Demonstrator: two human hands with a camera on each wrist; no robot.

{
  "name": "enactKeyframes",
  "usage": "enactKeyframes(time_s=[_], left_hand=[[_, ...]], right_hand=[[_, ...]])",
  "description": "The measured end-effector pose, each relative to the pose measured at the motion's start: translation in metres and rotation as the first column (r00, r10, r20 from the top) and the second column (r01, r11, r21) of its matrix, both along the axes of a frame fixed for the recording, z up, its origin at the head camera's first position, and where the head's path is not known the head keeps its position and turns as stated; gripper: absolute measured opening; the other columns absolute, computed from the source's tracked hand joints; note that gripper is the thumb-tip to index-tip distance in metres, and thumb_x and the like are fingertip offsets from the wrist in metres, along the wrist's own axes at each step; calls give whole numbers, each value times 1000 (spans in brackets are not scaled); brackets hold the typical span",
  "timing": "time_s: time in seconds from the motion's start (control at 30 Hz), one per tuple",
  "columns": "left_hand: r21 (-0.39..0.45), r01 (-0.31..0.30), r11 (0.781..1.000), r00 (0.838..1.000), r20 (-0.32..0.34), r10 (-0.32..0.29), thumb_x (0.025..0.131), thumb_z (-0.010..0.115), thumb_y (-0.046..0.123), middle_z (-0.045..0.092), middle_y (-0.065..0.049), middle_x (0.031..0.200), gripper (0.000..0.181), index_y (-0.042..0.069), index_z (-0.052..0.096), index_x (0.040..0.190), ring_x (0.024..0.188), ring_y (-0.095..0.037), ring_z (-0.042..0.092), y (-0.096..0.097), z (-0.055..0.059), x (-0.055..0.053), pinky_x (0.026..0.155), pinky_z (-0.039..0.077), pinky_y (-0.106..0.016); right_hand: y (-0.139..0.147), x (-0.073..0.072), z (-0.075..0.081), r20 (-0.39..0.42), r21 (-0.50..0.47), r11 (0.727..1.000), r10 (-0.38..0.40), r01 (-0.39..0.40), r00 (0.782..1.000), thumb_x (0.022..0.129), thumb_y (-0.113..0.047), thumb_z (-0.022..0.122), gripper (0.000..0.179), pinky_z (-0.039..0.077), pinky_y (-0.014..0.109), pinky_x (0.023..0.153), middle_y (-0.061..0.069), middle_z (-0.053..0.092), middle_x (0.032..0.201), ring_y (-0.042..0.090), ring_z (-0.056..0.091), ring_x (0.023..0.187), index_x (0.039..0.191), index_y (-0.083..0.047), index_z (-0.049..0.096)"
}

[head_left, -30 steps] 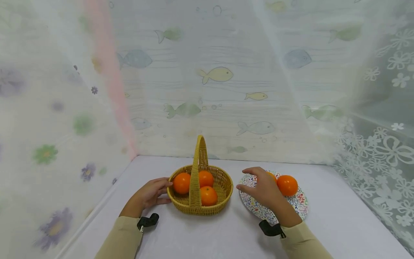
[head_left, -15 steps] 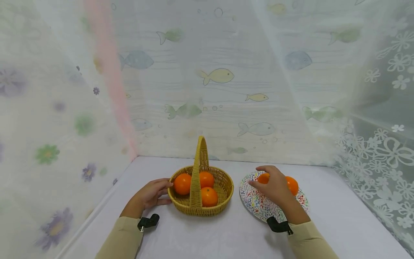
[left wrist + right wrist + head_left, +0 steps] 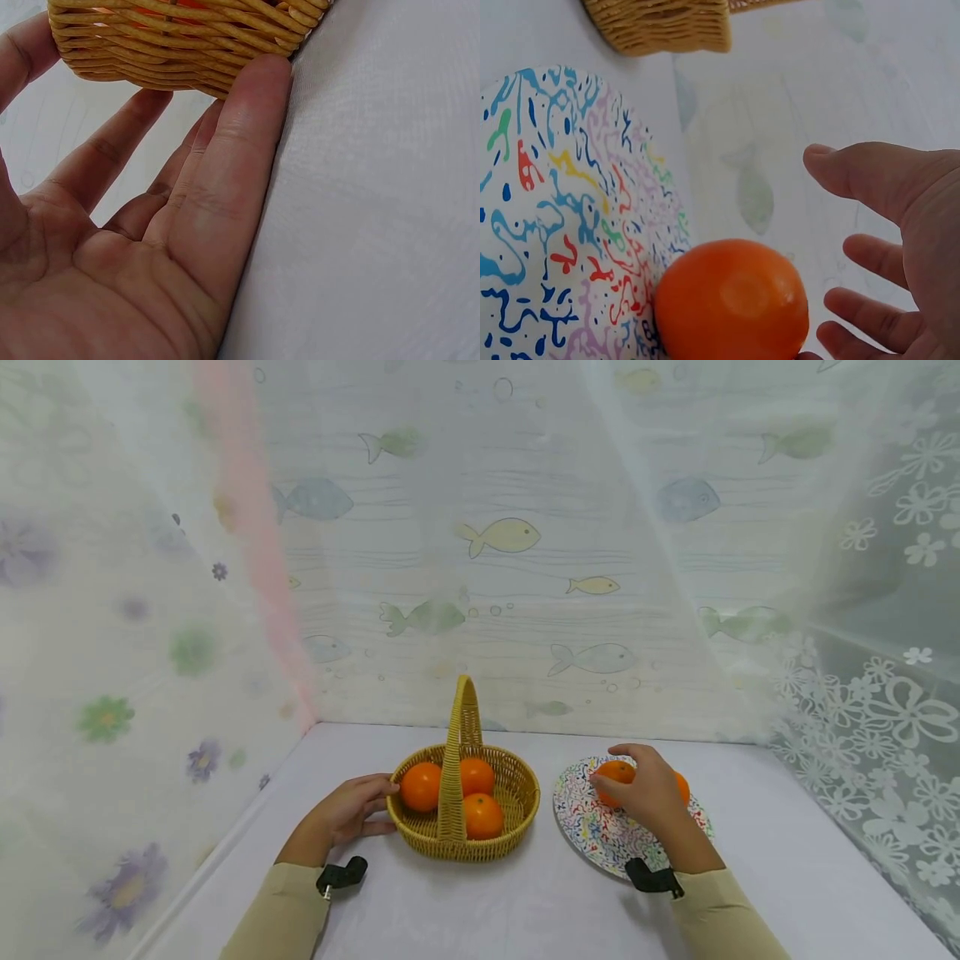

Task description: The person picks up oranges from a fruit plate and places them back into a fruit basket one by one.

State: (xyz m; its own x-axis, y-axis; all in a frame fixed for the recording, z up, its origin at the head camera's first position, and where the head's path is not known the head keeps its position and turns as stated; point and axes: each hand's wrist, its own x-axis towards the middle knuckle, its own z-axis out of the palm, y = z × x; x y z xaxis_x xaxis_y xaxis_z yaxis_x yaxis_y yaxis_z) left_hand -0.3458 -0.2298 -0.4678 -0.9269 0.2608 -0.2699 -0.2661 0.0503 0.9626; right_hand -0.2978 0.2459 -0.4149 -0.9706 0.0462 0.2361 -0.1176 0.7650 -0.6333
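Observation:
My left hand [image 3: 352, 814] touches the left side of a yellow wicker basket [image 3: 517, 785] with its fingertips, one of them at the rim. In the left wrist view its fingers reach out along the basket's woven wall [image 3: 172, 45], and one lies close along the table. Three oranges [image 3: 482, 816] sit in the basket. Over a round patterned plate [image 3: 592, 835], my right hand [image 3: 652, 789] has its thumb and fingers spread about an orange [image 3: 611, 771]. In the right wrist view a gap shows between the fingers and an orange [image 3: 731, 300]. Another orange [image 3: 682, 787] is partly hidden behind this hand.
A white cloth covers the table [image 3: 517, 910]. Sheer curtains with fish and flower prints [image 3: 510, 535] hang behind it and at both sides. The basket's tall arched handle [image 3: 453, 752] rises over the oranges. Black camera mounts [image 3: 652, 877] sit at both wrists.
My right hand has moved right across the plate, from its left edge to the nearer orange, with thumb and fingers now around it. The left hand and basket have stayed in place.

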Motion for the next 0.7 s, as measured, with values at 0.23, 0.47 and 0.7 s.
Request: enactKeyframes(time_s=[0.23, 0.47, 0.7], left_hand=[[0, -12, 1000, 1000, 5, 12, 99, 66, 31, 59, -12, 146, 57, 6, 53, 148, 119, -21, 66, 1, 1, 0, 96, 60, -51], [-2, 0, 1000, 1000, -2, 0, 100, 65, 30, 59, -11, 145, 54, 6, 54, 147, 119, -21, 65, 1, 0, 1, 96, 60, -50], [-1, -5, 1000, 1000, -10, 5, 99, 66, 31, 59, -11, 145, 56, 6, 54, 147, 119, -21, 66, 1, -1, 0, 96, 60, -50]], right_hand=[[3, -3, -5, 23, 10, 1000, -4, 3, 1000, 90, -42, 79, 64, 60, 54, 93, 24, 51, 147, 41, 59, 117, 142, -9, 57], [4, -6, -12, 91, 8, 1000, -9, 8, 996, 89, -41, 80, 68, 62, 48, 87, 20, 60, 135, 34, 63, 108, 143, -10, 54], [4, -8, -17, 83, 2, 1000, 8, -8, 997, 88, -41, 81, 70, 60, 50, 89, 19, 62, 137, 34, 63, 110, 144, -10, 53]])
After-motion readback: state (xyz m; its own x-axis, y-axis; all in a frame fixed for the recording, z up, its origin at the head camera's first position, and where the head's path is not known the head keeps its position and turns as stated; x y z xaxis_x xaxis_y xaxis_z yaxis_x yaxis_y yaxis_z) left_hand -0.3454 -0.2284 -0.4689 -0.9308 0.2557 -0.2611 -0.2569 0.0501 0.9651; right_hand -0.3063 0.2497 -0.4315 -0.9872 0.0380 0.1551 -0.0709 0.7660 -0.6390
